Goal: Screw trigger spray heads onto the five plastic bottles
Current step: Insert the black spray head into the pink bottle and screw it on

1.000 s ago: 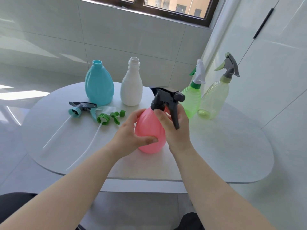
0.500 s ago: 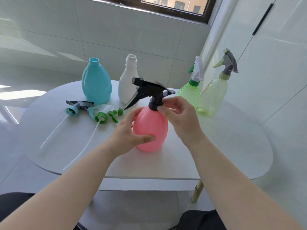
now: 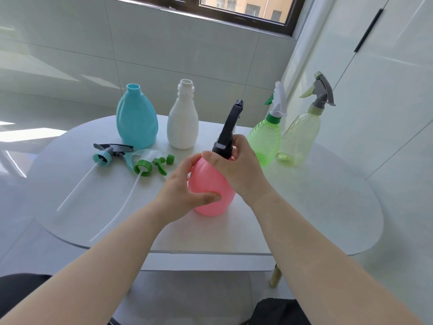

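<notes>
A pink bottle stands mid-table with a black spray head on its neck, nozzle pointing away from me. My left hand grips the bottle's body. My right hand holds the head's black collar. Behind stand an open-necked blue bottle and an open-necked white bottle. At the right, a green bottle and a pale yellow bottle carry spray heads. A teal-collared spray head and a green-collared spray head lie loose on the left, dip tubes trailing toward me.
The round white table stands against a tiled wall under a window. A white cabinet with a dark handle is close on the right. A table leg shows below the front edge.
The black spray head has turned on the pink bottle: its nozzle pointed left half a second ago and now points away from me. My right hand has shifted around the collar.
</notes>
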Demonstrator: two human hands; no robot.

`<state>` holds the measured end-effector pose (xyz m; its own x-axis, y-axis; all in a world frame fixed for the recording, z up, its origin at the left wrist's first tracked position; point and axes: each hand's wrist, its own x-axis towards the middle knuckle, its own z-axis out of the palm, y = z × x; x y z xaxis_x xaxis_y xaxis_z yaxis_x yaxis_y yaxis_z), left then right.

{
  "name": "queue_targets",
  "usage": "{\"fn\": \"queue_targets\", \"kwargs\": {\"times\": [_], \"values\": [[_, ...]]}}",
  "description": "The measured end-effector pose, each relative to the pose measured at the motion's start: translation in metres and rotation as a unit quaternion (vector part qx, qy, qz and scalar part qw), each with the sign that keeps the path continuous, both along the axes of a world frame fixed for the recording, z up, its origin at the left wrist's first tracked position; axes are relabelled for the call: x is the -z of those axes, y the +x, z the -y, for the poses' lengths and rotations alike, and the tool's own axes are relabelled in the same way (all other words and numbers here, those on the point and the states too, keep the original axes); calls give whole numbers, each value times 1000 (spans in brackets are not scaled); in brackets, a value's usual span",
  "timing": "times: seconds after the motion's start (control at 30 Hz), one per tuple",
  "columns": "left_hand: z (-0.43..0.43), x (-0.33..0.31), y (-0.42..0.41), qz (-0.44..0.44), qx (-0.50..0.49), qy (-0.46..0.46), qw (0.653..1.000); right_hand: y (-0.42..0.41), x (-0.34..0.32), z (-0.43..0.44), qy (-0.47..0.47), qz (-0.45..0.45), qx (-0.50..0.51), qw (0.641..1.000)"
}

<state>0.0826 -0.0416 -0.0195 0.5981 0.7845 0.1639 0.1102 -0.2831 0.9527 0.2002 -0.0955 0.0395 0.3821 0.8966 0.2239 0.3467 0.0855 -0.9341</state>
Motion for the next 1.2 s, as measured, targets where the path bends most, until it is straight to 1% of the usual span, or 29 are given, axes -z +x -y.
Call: {"fn": "queue_targets", "kwargs": {"times": [0.1, 0.17, 0.33, 0.4, 0.47, 0.57, 0.6, 0.67, 0.73, 0.9, 1.1, 1.2], "values": [[0, 1, 0, -5, -3, -1, 1000, 8, -4, 6, 5, -56, -87, 995], [1, 1, 1, -7, -8, 5, 1000, 11, -5, 9, 18, -61, -98, 993], [6, 2, 4, 8, -42, 12, 999, 0, 4, 4, 59, 6, 17, 998], [6, 3, 3, 1, -38, 14, 999, -1, 5, 2, 53, 2, 26, 998], [-1, 2, -3, -36, -7, 19, 999, 7, 0, 3, 30, -43, -20, 998], [-10, -1, -11, -105, 59, 22, 993, 28, -9, 7, -23, -108, -161, 981], [-11, -2, -11, -119, 76, 18, 990, 33, -12, 7, -40, -119, -202, 971], [-8, -3, -7, -127, 95, 8, 987, 37, -13, 5, -61, -125, -242, 960], [-5, -2, -2, -114, 87, -7, 990, 36, -11, 3, -59, -124, -238, 962], [0, -2, 4, -84, 44, -22, 995, 29, 1, 6, -2, -125, -180, 976], [7, 2, 9, -97, -3, -4, 995, 21, 5, 11, 42, -48, -90, 994], [10, 4, 11, -101, -15, -5, 995, 18, 4, 15, 46, -37, -64, 996]]}}
